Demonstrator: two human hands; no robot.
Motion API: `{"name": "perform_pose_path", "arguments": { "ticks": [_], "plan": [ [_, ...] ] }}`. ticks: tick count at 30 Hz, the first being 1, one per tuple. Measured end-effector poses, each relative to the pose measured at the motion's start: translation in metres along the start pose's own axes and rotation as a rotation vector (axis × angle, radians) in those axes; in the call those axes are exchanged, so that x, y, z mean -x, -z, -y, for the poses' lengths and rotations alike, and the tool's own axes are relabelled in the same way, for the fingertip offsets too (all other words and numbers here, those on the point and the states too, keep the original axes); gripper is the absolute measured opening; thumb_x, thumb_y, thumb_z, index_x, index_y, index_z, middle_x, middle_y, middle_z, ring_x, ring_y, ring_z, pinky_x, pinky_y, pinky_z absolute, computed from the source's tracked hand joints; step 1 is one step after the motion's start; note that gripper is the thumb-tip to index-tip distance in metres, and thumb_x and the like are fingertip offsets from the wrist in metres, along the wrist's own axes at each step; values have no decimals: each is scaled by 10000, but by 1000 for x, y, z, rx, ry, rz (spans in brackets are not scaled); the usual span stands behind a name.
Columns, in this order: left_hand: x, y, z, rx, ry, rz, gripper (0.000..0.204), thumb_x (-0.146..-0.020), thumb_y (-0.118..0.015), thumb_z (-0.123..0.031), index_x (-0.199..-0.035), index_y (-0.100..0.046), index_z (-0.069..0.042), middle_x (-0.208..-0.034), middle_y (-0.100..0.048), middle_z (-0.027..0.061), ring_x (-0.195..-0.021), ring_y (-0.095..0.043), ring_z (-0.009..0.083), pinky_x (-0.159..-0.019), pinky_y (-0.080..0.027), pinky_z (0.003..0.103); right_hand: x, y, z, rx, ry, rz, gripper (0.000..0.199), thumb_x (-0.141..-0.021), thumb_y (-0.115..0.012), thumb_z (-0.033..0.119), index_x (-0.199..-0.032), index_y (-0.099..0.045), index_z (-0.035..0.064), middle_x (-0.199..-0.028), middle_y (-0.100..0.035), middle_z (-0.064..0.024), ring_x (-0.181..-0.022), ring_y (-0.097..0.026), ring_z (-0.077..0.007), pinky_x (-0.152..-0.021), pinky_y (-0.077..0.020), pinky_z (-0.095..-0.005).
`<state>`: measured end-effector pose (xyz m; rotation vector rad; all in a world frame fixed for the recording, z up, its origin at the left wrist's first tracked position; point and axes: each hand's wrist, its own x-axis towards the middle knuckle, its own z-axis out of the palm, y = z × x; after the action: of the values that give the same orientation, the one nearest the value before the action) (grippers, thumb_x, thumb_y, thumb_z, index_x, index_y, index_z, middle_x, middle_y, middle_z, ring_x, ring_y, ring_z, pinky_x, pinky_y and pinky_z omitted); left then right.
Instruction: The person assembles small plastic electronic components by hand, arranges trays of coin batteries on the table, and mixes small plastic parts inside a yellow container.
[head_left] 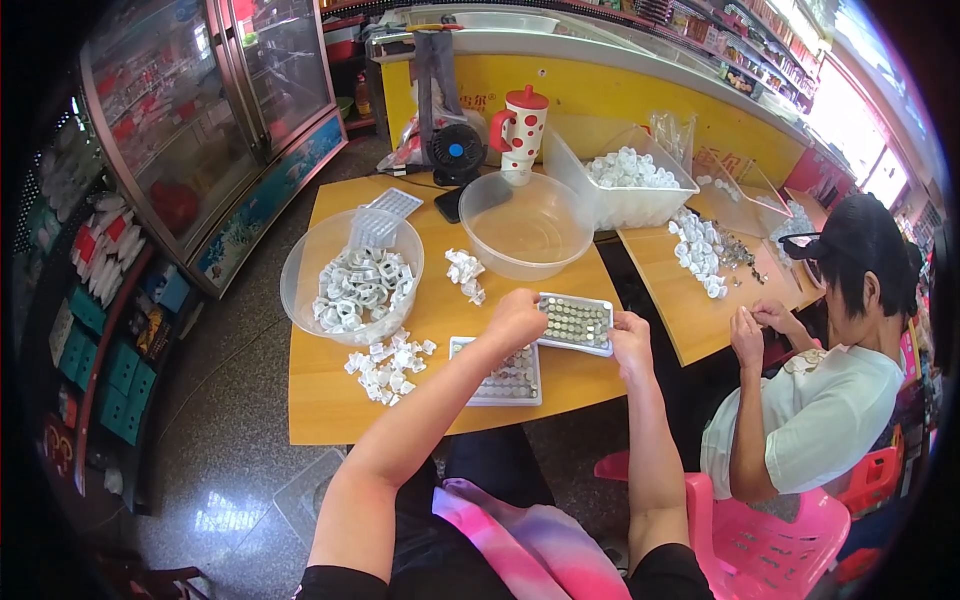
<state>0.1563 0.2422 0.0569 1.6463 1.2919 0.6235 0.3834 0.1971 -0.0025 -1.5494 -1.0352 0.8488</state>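
Note:
My right hand [630, 345] grips the right end of a small white tray [603, 350] holding rows of small round silvery pieces, like button cells. At that tray's left end is my left hand [516, 318], its fingers closed and their tips over the edge; what they pinch is hidden. A second white tray [505, 402] of similar round pieces lies just below, partly covered by my left forearm. Small white plastic parts [390, 368] are heaped left of that forearm, with another little pile [464, 272] farther back.
A clear tub [290, 285] of white ring-like parts stands left, another round tub [525, 262] behind my hands. Farther back are a polka-dot tumbler [523, 135], a black fan [457, 150] and a bin [640, 205] of white parts. A co-worker [810, 400] sits at the right table [690, 330].

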Motion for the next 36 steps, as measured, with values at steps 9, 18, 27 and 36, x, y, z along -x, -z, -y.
{"name": "perform_pose_path", "arguments": {
  "ticks": [9, 18, 27, 36],
  "plan": [
    [13, 17, 1, 28, -24, 76, 409, -715, -524, -71, -1088, -633, 56, -1021, -633, 293, -1019, -607, 403, -893, -463, 426, 12, -4, 39, 176, -36, 142, 211, -775, -541, -42, -938, -658, -109, -756, -657, -121, -633, -617, -146, -548, -483, -275],
    [120, 126, -43, 63, -371, 141, 323, -879, -607, -141, -1154, -608, 28, -995, -667, 158, -830, -651, 192, -716, -523, 311, -17, 30, 112, 448, 410, -198, 177, -817, -638, 82, -954, -666, -26, -801, -671, -154, -735, -647, -203, -670, -495, -327],
    [169, 237, -28, 183, -206, -165, 238, -872, -613, -65, -1093, -650, 16, -995, -682, 109, -849, -622, 124, -746, -490, 264, -186, -119, 333, 939, 1000, -93, 379, -824, -571, 131, -1191, -545, 39, -1177, -542, -217, -1019, -586, -389, -857, -480, -452],
    [258, 284, 36, 295, 48, -659, 237, -849, -577, 43, -1077, -643, 59, -983, -679, 135, -827, -655, 166, -737, -519, 271, -315, -211, 410, 961, 923, -152, 567, -816, -460, 28, -1373, -408, 115, -1354, -451, -240, -1240, -478, -379, -1029, -413, -437]
  ]
}}
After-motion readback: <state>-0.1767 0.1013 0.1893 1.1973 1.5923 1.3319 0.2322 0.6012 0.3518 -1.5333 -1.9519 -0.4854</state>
